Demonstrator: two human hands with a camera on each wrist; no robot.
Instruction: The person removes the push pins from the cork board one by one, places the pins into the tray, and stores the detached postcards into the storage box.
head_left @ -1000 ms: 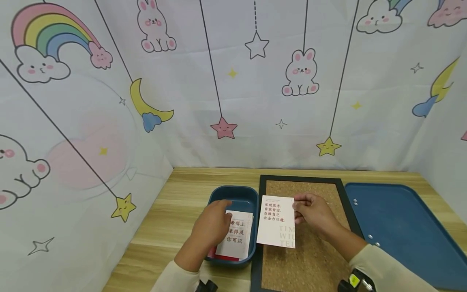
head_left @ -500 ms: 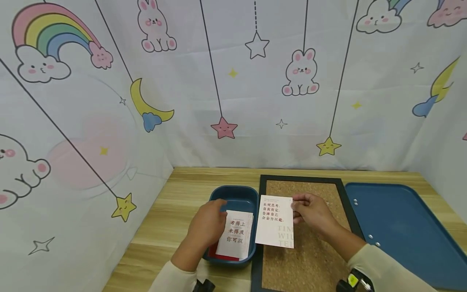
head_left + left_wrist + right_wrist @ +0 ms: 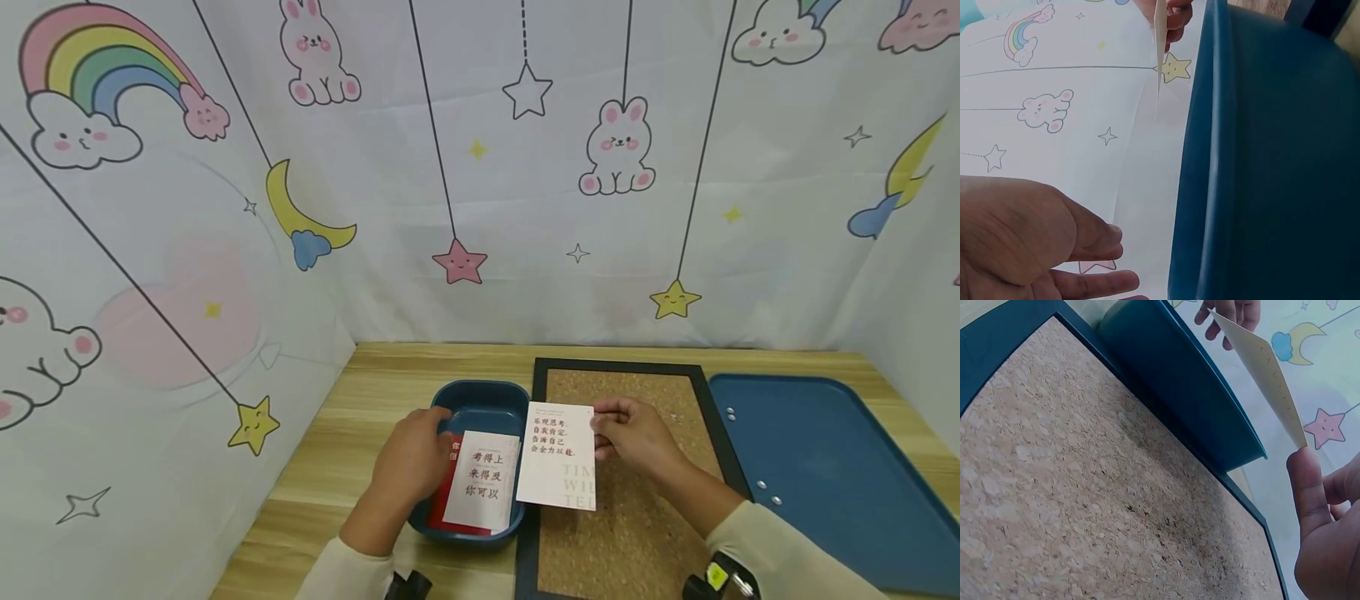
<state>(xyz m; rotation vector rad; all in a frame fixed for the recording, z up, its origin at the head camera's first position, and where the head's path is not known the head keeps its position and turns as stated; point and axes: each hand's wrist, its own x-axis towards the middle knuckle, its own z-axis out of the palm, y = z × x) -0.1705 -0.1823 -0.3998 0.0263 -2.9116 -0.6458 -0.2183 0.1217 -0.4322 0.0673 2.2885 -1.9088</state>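
My right hand [image 3: 636, 437] pinches the right edge of a white card [image 3: 557, 458] with red and pale lettering, tilted up above the cork board's left side. In the right wrist view the card [image 3: 1266, 378] shows almost edge-on, its edge at the thumb. My left hand [image 3: 414, 454] hovers over the left rim of a blue bin [image 3: 480, 393], its fingers apart from the cards inside. In the left wrist view the fingers of that hand [image 3: 1035, 244] are spread and hold nothing. Within the bin, a white card [image 3: 482, 479] lies over a red card [image 3: 442, 504].
A cork board [image 3: 630, 542] with a black frame lies right of the bin. Beyond it sits a blue tray [image 3: 840, 475] with small silver pins [image 3: 762, 485] along its left side. A printed cloth [image 3: 525, 317] hangs behind the wooden table [image 3: 390, 375].
My left hand has drawn back leftward from the cards, showing more of the red one. The right hand has shifted the pinched card slightly left.
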